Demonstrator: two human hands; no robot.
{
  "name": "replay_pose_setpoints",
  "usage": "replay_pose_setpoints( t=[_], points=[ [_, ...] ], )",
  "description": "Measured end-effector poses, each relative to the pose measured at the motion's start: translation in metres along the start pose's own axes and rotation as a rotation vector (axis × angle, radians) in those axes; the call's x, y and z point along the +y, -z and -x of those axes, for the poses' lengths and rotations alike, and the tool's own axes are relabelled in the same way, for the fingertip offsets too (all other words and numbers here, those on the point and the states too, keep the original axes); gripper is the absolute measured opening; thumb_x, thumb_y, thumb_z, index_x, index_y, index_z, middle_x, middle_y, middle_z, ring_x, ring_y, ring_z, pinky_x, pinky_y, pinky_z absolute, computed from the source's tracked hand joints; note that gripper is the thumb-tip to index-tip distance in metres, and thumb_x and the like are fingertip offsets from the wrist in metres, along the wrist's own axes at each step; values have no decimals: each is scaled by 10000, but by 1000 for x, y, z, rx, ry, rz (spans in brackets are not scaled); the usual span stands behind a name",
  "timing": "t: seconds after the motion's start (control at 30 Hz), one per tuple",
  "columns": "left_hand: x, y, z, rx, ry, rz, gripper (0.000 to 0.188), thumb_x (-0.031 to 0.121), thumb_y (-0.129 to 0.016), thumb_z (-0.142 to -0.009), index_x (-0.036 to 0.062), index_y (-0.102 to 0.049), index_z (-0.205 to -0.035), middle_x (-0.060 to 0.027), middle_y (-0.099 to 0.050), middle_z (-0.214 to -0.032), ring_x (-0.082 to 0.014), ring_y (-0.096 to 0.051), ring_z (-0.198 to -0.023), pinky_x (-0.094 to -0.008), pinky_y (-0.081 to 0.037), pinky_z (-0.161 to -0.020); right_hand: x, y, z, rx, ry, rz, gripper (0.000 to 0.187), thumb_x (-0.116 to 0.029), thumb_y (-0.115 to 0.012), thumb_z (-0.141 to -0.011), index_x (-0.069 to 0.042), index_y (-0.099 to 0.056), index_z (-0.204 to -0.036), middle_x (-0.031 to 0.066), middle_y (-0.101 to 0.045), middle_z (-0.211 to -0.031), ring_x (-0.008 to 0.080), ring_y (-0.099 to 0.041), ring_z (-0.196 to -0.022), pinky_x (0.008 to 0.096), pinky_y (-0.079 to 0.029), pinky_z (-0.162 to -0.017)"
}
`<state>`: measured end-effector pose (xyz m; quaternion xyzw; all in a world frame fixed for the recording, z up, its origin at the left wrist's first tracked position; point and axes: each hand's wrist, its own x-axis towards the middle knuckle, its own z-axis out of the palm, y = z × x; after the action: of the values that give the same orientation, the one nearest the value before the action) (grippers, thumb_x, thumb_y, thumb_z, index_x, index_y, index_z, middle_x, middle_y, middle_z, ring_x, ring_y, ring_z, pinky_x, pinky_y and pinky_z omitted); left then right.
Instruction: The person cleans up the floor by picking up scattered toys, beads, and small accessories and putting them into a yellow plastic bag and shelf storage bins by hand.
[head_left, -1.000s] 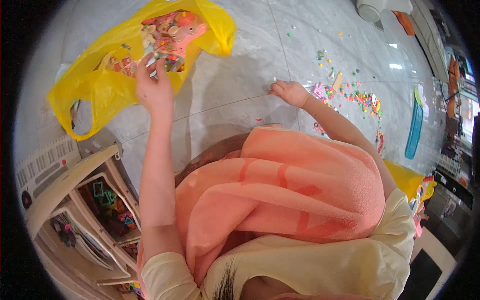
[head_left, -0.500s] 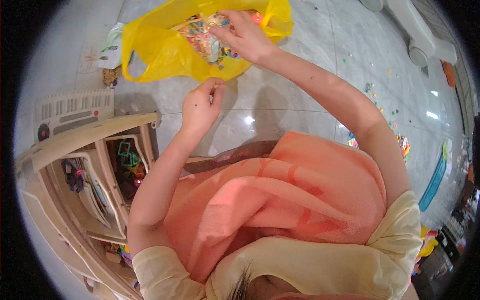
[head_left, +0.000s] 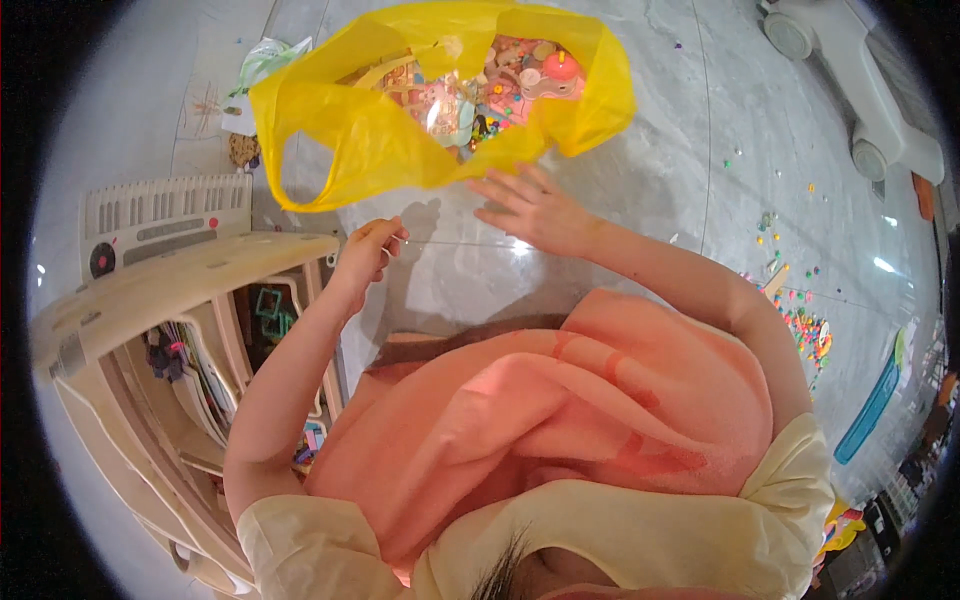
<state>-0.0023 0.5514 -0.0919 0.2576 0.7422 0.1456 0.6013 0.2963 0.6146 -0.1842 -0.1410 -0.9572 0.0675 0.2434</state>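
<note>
A yellow plastic bag (head_left: 365, 150) lies open on the floor ahead of me. Inside it are flat packs with colourful pictures (head_left: 440, 105), loose small beads (head_left: 485, 128) and a pink piece with a round red-orange top (head_left: 562, 68). Just below the bag's near edge is my right hand (head_left: 540, 210), its fingers spread and nothing in it. My left hand (head_left: 370, 255) hovers beneath the bag's handle loop, apart from it. Its fingers are curled and pressed together; whether something tiny is between them is hidden.
On the left stand a cream shelf unit (head_left: 190, 270) with filled bins and a white toy keyboard (head_left: 170, 215). Colourful beads (head_left: 805, 335) are scattered on the floor at right, near a teal flat object (head_left: 868, 410). A grey wheeled base (head_left: 850, 90) stands far right.
My right hand has come out of the bag and back toward me, its fingers opening out. My left hand has left the bag's edge and moved left. More of the bag's contents show.
</note>
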Motion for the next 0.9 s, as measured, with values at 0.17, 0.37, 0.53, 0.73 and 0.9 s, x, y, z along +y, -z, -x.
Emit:
replay_pose_setpoints(
  t=[0.17, 0.37, 0.53, 0.73, 0.9],
  points=[
    [9, -37, -15, -140, -117, -193, 358, 501, -600, -911, 163, -667, -1008, 58, -541, -813, -65, -385, -629, -225, -312, -559, 65, -1, -19, 139, -293, 254, 458, -172, -605, -844, -121, -578, -1298, 106, -465, -1475, 331, -455, -1327, 468, -381, -1077],
    [-17, -58, -7, -437, -201, -274, 467, 515, -632, -921, 103, -665, -1139, 4, -619, -911, -92, -534, -825, -267, -443, -729, 129, 12, -45, 269, -642, -156, 276, -129, -616, -910, -135, -641, -1185, 111, -625, -1210, 304, -590, -1135, 410, -474, -950],
    [16, -28, 60, -796, -81, -653, 538, 484, -590, -962, 29, -613, -1247, -141, -672, -1161, -222, -609, -1074, -348, -469, -928, 146, 107, -97, 243, -696, -237, 166, -226, -616, -908, -128, -699, -1013, 102, -663, -1033, 325, -642, -919, 450, -515, -830],
    [102, -11, 136, -1015, -196, -681, 500, 375, -588, -963, 31, -566, -1327, -153, -632, -1246, -242, -598, -1115, -349, -460, -959, 99, 133, -114, -466, -364, -561, 290, -365, -615, -928, -85, -692, -943, 106, -677, -869, 267, -660, -810, 390, -513, -708],
    [33, 13, 69, -669, -701, -690, 388, 382, -658, -892, 24, -711, -1033, -169, -685, -1093, -269, -650, -1007, -353, -512, -852, 71, 150, -116, -885, -252, -1163, 287, -316, -622, -964, -35, -679, -946, 42, -686, -896, 131, -613, -849, 310, -485, -740]
  ],
)
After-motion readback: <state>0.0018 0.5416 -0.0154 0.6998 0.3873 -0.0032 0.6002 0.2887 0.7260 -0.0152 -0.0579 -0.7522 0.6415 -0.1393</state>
